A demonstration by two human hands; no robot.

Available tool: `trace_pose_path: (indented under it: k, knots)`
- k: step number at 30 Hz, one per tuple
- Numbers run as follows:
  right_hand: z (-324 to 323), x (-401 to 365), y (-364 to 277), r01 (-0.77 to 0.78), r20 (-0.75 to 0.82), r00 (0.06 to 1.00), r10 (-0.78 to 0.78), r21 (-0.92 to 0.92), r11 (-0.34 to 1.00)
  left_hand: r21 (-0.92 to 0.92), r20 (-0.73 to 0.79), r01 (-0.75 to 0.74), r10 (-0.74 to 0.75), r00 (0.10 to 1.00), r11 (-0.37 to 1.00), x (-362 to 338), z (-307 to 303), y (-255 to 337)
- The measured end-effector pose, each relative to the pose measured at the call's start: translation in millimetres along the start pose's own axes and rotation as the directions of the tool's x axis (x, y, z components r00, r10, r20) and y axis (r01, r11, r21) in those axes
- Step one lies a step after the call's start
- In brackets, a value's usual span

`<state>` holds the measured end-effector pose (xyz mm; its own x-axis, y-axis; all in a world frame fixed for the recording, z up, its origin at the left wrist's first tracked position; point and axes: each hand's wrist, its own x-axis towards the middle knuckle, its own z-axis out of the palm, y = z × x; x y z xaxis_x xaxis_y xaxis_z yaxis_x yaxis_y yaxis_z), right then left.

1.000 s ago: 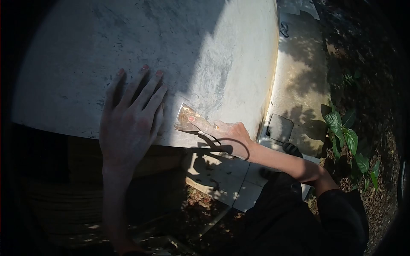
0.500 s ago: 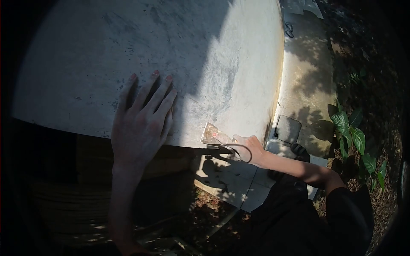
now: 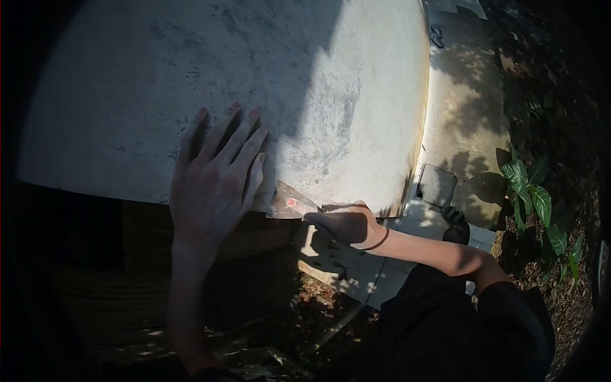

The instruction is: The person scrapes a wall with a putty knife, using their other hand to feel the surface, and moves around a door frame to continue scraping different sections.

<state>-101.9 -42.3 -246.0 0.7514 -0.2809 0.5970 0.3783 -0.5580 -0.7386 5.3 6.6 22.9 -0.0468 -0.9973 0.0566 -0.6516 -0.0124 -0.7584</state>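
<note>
A large pale board (image 3: pixel 305 83) with grey smears and scuffs fills the upper view, part in shade and part in sunlight. My left hand (image 3: pixel 216 169) lies flat on its shaded side, fingers spread, with the wrist over the near edge. Held in my right hand (image 3: pixel 349 223) is a putty knife (image 3: pixel 285 198); its wide, stained blade lies against the board at the near edge. My right index finger is stretched along the blade. The knife's handle is mostly hidden in the fingers.
Right of the board runs a concrete ledge (image 3: pixel 468 83) with a flat grey square piece (image 3: pixel 437 185) and a dark looped item (image 3: pixel 436 36). Green leafy plants (image 3: pixel 528 191) grow beyond it. Pale tiles (image 3: pixel 391 280) lie below, beside dark leaf-strewn ground.
My right hand has slid the putty knife left along the board's near edge, closer to my left hand. The left hand stays flat on the board. The view has shifted slightly.
</note>
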Motion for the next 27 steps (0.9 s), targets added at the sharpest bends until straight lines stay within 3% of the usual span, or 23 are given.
trace_pose_path:
  k: [1, 2, 3, 5, 6, 8, 9, 11, 12, 17, 19, 20, 21, 23, 25, 27]
  knots:
    - [-4, -3, 1, -0.079, 0.112, 0.990, 0.090, -0.096, 0.992, -0.024, -0.028, 0.006, -0.006, 1.000, 1.000, 0, 0, -3]
    - [44, -29, 40, -0.055, -0.109, 0.990, 0.089, 0.280, 0.958, -0.011, -0.035, 0.012, -0.013, 0.999, 1.000, 0, -1, -5]
    - [2, -33, 19, -0.194, 0.056, 0.979, 0.196, -0.033, 0.980, -0.017, -0.034, 0.007, -0.007, 0.999, 1.000, -1, -2, -4]
    - [38, -60, 53, -0.412, 0.060, 0.908, 0.415, -0.057, 0.909, -0.028, -0.039, -0.002, 0.001, 0.999, 1.000, 0, -2, -3]
    - [32, -57, 44, -0.417, 0.059, 0.905, 0.421, -0.058, 0.907, -0.048, -0.052, 0.005, -0.008, 0.999, 0.999, 0, -3, -2]
    - [8, -40, 10, -0.278, -0.009, 0.960, 0.279, -0.086, 0.957, -0.079, -0.069, 0.001, -0.006, 0.998, 0.997, 3, -3, -2]
    - [5, -37, 6, -0.292, -0.011, 0.956, 0.292, -0.089, 0.952, -0.077, -0.072, 0.007, -0.013, 0.997, 0.997, 4, -3, -3]
    - [-2, -34, 2, -0.223, -0.033, 0.974, 0.224, 0.028, 0.974, -0.083, -0.080, 0.012, -0.019, 0.997, 0.996, 4, -2, -1]
    - [6, -38, 14, -0.158, -0.038, 0.986, 0.164, 0.122, 0.980, -0.090, -0.085, 0.014, -0.022, 0.996, 0.996, 4, -2, 0]
    - [44, -12, 11, 0.008, -0.203, 0.979, 0.019, 0.129, 0.992, -0.111, -0.100, 0.018, -0.029, 0.995, 0.994, 3, -2, -1]
    - [50, 5, 0, 0.145, -0.002, 0.989, -0.151, -0.273, 0.951, -0.144, -0.103, 0.020, -0.036, 0.994, 0.989, 3, -4, -2]
    - [19, 6, -25, 0.055, 0.003, 0.998, -0.055, -0.082, 0.995, -0.137, -0.103, 0.017, -0.031, 0.994, 0.990, 1, -5, -3]
    - [17, -1, -18, 0.067, 0.001, 0.998, -0.067, -0.088, 0.994, -0.148, -0.111, 0.010, -0.026, 0.993, 0.989, 1, -5, -4]
    - [20, -24, 2, -0.139, -0.052, 0.990, 0.132, -0.174, 0.975, -0.165, -0.115, 0.023, -0.042, 0.992, 0.986, -3, -4, -6]
    - [28, -20, 3, -0.201, -0.044, 0.980, 0.197, -0.129, 0.971, -0.184, -0.133, -0.011, -0.014, 0.991, 0.983, -2, -5, -8]
    - [34, 8, -8, 0.184, -0.309, 0.945, -0.105, 0.238, 0.954, -0.211, -0.134, -0.004, -0.025, 0.991, 0.977, 1, -9, -11]
